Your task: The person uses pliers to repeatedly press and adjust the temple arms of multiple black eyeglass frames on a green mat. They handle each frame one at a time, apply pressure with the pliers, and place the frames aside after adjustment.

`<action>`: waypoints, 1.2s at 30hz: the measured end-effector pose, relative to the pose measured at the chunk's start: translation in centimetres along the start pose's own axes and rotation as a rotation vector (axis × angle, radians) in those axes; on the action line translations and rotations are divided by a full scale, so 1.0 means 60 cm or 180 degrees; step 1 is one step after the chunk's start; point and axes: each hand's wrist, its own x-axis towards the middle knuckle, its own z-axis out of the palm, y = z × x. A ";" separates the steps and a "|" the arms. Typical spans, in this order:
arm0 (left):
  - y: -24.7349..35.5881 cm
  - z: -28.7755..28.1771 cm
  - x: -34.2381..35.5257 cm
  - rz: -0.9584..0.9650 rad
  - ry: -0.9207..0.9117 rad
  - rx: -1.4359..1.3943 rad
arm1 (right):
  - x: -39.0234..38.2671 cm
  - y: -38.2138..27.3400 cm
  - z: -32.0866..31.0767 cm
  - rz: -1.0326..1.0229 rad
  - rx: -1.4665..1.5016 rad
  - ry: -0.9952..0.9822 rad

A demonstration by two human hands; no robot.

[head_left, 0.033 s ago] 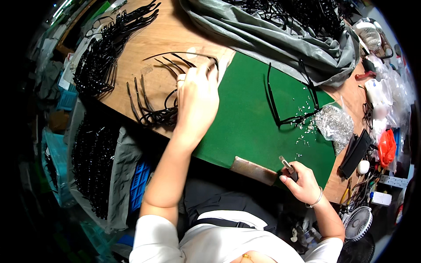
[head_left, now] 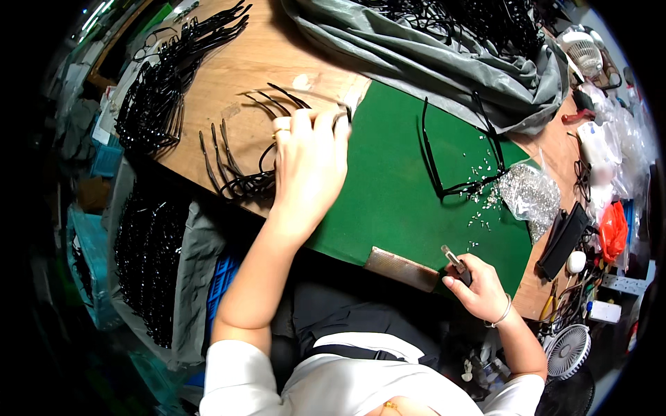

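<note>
My left hand [head_left: 310, 163] is over the left edge of the green mat [head_left: 388, 180], fingers curled round a black eyeglass frame [head_left: 347, 111], mostly hidden behind them. Beside that hand lies a small bunch of black eyeglass frames [head_left: 243, 184] on the wooden tabletop. At the mat's near edge my right hand [head_left: 482, 291] is closed on a short tool [head_left: 456, 263] with a dark handle and flat metal tip; its exact kind is unclear. Farther up the mat, one black eyeglass frame [head_left: 454, 189] rests with its temples pointing away, small silvery bits [head_left: 479, 223] scattered around it.
A clear bag of silvery bits [head_left: 528, 194] lies at the mat's right. Grey cloth [head_left: 416, 66] with piled frames borders the far side. More frames [head_left: 149, 118] are heaped at far left. A metal strip [head_left: 401, 269] sits on the near edge; a small fan [head_left: 567, 352] is at lower right.
My left hand has shifted slightly; the long temple of its eyeglass frame has swung and is now less visible. My right hand and its tool stay in place.
</note>
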 end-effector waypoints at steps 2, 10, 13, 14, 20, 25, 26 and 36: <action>0.005 -0.006 -0.011 0.0011 -0.0224 0.0845 | 0.005 0.002 -0.001 0.0103 0.0004 -0.0020; -0.037 0.014 -0.069 -0.0202 -0.0265 0.0867 | 0.006 0.005 0.002 -0.0034 -0.0176 0.0041; -0.034 0.003 -0.086 -0.0018 -0.0342 0.0773 | 0.004 0.003 0.007 0.0010 -0.0149 0.0020; -0.037 -0.007 -0.083 0.0014 -0.0394 0.0921 | 0.006 0.002 0.004 0.0004 -0.0165 0.0025; -0.080 -0.042 -0.063 0.0110 -0.0983 0.0751 | 0.002 0.001 0.006 0.0118 -0.0065 0.0029; -0.081 -0.046 -0.056 0.0281 -0.1131 0.0739 | 0.008 0.004 0.003 0.0118 -0.0046 0.0080; -0.080 -0.045 -0.058 0.0286 -0.1136 0.0770 | 0.006 0.003 0.003 0.0170 -0.0042 0.0063; -0.136 -0.083 -0.048 0.0928 -0.1174 0.1158 | 0.006 -0.001 0.003 0.0226 0.0022 0.0101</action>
